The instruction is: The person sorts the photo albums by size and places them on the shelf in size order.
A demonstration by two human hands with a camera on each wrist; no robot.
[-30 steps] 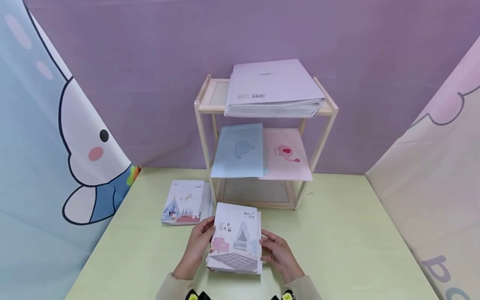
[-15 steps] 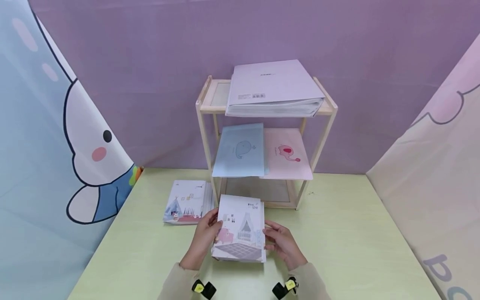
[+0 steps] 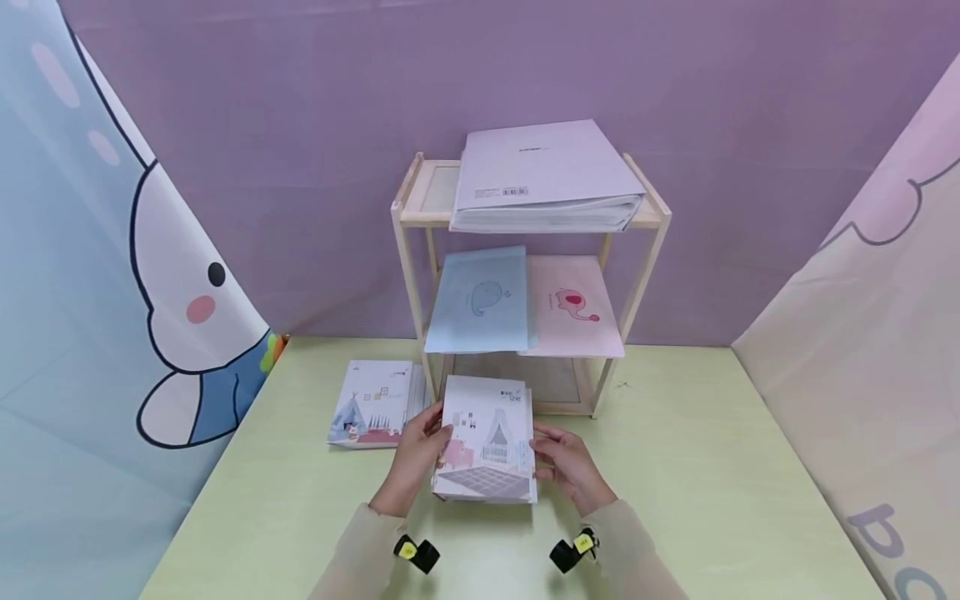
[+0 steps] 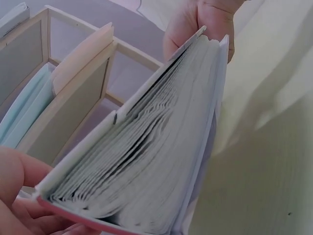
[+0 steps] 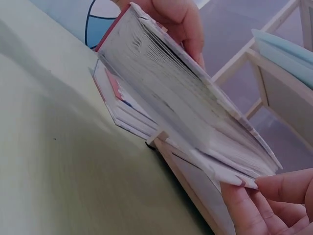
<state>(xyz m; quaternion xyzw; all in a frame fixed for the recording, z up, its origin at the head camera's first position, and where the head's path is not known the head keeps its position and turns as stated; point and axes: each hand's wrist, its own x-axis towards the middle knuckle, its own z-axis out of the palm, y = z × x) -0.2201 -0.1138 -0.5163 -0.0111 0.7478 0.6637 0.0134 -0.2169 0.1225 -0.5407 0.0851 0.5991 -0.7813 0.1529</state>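
A thick album [image 3: 486,442] with a printed tent-and-rug cover is held above the table, in front of the small wooden shelf rack [image 3: 411,283]. My left hand [image 3: 417,454] grips its left side, where the wrist views show a reddish spine edge. At the right side my right hand [image 3: 567,462] pinches the covers between thumb and fingers. The left wrist view shows its wavy page edges [image 4: 146,152] fanned between the covers. The right wrist view shows the same album [image 5: 171,93] clear of the tabletop.
Another album [image 3: 371,404] with a blue tent print lies left of the rack. A large pale binder [image 3: 547,175] sits on the top shelf. Blue [image 3: 480,300] and pink folders [image 3: 573,304] lie on the middle shelf. The bottom shelf [image 3: 558,379] is partly hidden by the held album.
Both hands have carried the album forward, toward the rack and slightly right. The grip looks the same. The shelf items and the other album have stayed in place.
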